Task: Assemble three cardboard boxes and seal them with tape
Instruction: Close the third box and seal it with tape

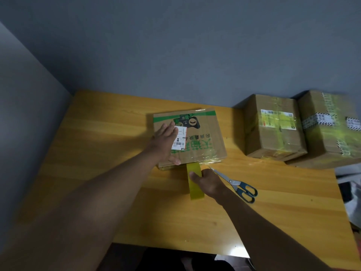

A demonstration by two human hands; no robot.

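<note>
Box in hand: printed cardboard box (197,137) with green lettering and a white label, sitting mid-counter (97,153), its near edge facing the person.
Left hand (166,141): spread flat, fingers apart, pressing down on the box top near the label; clamped on nothing.
Right hand (209,182): closed around the yellow tape roll (196,184), which stands on the counter just before the box, a strip running from it to the box's near edge.
Scissors (237,184): lying on the counter just right of the right hand, blades pointing toward the box.
Finished boxes: two taped boxes (273,128) (330,126) side by side at the far right of the counter.
Handling, as a judgement: the box looks light and stiff but hollow, likely to slide or dent; a flat palm on top suits it. The tape is thin and sticky, best kept taut from the roll.
Stage: probably sealing the third box.
</note>
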